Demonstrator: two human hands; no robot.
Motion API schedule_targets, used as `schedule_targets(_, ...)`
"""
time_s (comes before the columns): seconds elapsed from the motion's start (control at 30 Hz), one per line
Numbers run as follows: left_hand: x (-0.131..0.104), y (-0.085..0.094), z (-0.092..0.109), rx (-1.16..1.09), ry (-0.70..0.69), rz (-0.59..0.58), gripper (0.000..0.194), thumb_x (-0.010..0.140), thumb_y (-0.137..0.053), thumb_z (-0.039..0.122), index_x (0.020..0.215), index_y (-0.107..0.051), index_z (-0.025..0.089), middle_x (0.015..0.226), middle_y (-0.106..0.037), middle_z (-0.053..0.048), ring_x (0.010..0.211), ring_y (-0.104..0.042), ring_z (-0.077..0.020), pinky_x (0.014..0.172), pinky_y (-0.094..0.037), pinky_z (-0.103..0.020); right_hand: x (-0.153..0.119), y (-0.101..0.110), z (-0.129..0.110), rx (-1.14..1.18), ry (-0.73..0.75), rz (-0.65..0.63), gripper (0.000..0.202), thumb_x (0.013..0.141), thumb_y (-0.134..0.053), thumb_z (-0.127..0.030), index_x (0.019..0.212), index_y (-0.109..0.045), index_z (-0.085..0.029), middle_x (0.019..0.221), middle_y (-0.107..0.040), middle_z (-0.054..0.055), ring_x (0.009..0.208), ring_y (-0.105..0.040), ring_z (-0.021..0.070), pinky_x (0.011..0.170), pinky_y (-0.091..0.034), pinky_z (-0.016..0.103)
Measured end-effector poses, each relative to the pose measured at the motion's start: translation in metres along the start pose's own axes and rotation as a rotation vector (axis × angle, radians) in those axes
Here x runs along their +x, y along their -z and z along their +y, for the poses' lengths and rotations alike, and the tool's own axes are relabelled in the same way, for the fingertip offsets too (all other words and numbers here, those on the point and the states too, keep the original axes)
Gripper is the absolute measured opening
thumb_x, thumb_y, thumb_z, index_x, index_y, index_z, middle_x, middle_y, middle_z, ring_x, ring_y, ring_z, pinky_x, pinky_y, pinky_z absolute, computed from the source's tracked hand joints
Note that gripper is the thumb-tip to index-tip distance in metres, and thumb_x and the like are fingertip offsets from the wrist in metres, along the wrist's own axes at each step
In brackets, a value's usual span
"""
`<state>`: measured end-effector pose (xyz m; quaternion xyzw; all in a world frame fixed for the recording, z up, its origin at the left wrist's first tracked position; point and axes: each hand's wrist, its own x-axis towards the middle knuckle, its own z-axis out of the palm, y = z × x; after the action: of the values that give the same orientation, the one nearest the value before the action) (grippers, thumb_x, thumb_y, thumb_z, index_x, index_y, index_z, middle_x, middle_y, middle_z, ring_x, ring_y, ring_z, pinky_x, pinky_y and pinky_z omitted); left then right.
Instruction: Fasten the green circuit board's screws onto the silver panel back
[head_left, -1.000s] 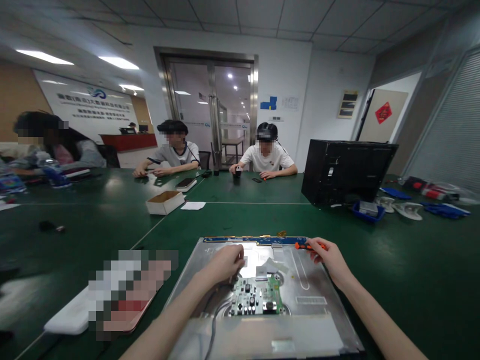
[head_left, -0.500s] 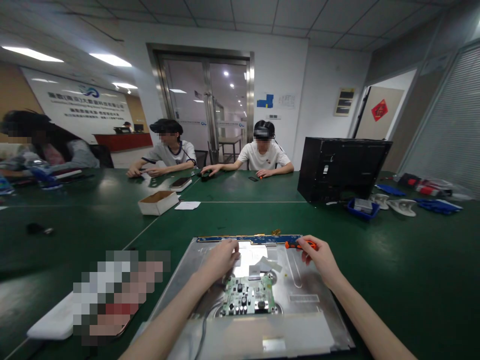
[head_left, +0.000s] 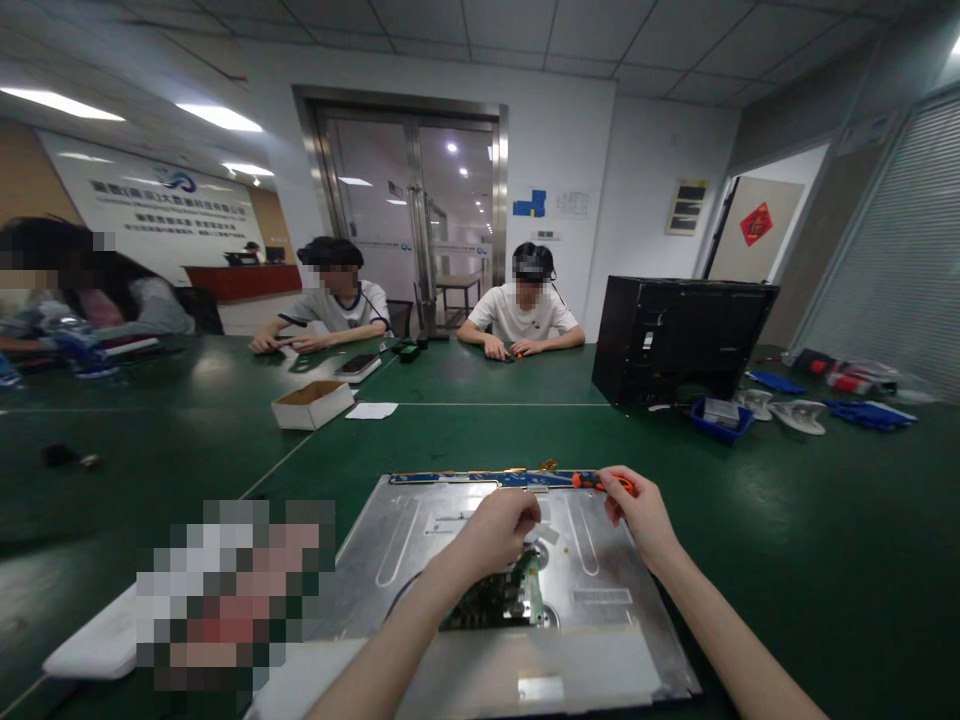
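A metal-backed display panel (head_left: pixel 600 600) lies flat before me. Along its far edge runs a narrow blue circuit board (head_left: pixel 450 480). My right hand (head_left: pixel 636 505) grips an orange-and-black screwdriver (head_left: pixel 583 481) at the panel's far right corner, its tip pointing left over the blue strip. My left hand (head_left: pixel 504 528) is over the middle of the panel with its fingers curled together. Whatever they pinch is hidden. Just right of those fingers is a pale strip (head_left: pixel 549 534). Beneath my left hand and wrist, a green circuit board (head_left: pixel 535 590) is partly covered.
A white open box (head_left: pixel 311 408) and a paper (head_left: pixel 373 411) lie farther left. At the right stand a black monitor casing (head_left: pixel 682 340) and a blue tray (head_left: pixel 720 420). Two people sit across the green table; another is at far left. Blurred-out items lie left of the panel.
My left hand has moved right, from the panel's left-centre to its middle, now covering much of the green board. My right hand stays with the screwdriver. One person opposite has drawn a hand in.
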<state>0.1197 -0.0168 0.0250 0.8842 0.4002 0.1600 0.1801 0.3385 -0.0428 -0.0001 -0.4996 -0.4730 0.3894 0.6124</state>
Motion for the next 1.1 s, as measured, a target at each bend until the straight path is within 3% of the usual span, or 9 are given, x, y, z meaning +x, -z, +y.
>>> schedule_targets(0.23,-0.008,-0.005,0.001,0.111,0.035,0.065,0.012,0.086,-0.055,0.015,0.079,-0.064,0.017,0.082,-0.067,-0.006,0.079,-0.059,-0.0218,0.073,-0.04,-0.03,0.001,-0.004,-0.001,0.064,-0.053,0.047,0.05,0.063,-0.072,-0.062,0.077,-0.067,-0.014,0.054,-0.057,-0.001,0.042,-0.044,0.0095,0.038,-0.032,0.021)
schedule_targets(0.6,-0.015,-0.012,0.0,0.126,-0.028,0.121,0.022,0.089,-0.046,0.004,0.094,-0.062,0.016,0.095,-0.069,-0.007,0.084,-0.059,-0.0218,0.076,-0.039,-0.031,0.002,-0.004,0.004,0.141,-0.149,0.09,0.049,0.06,-0.075,-0.059,0.077,-0.067,-0.015,0.067,-0.063,0.002,0.042,-0.042,0.0063,0.038,-0.029,0.02)
schedule_targets(0.93,-0.012,-0.03,-0.004,0.303,-0.122,0.026,0.019,0.09,-0.053,0.013,0.078,-0.068,0.016,0.085,-0.068,-0.006,0.08,-0.062,-0.0197,0.075,-0.039,-0.03,0.0,-0.007,0.005,0.137,-0.194,0.113,0.053,0.054,-0.077,-0.061,0.077,-0.067,-0.015,0.056,-0.056,-0.003,0.041,-0.039,0.0064,0.037,-0.025,0.019)
schedule_targets(1.1,-0.014,-0.028,-0.001,0.292,-0.133,0.015,0.02,0.089,-0.052,0.01,0.077,-0.066,0.016,0.083,-0.068,-0.005,0.08,-0.062,-0.0189,0.075,-0.038,-0.03,0.0,-0.007,0.005,0.126,-0.187,0.105,0.051,0.055,-0.077,-0.06,0.076,-0.066,-0.015,0.053,-0.054,-0.004,0.041,-0.039,0.0071,0.037,-0.026,0.019)
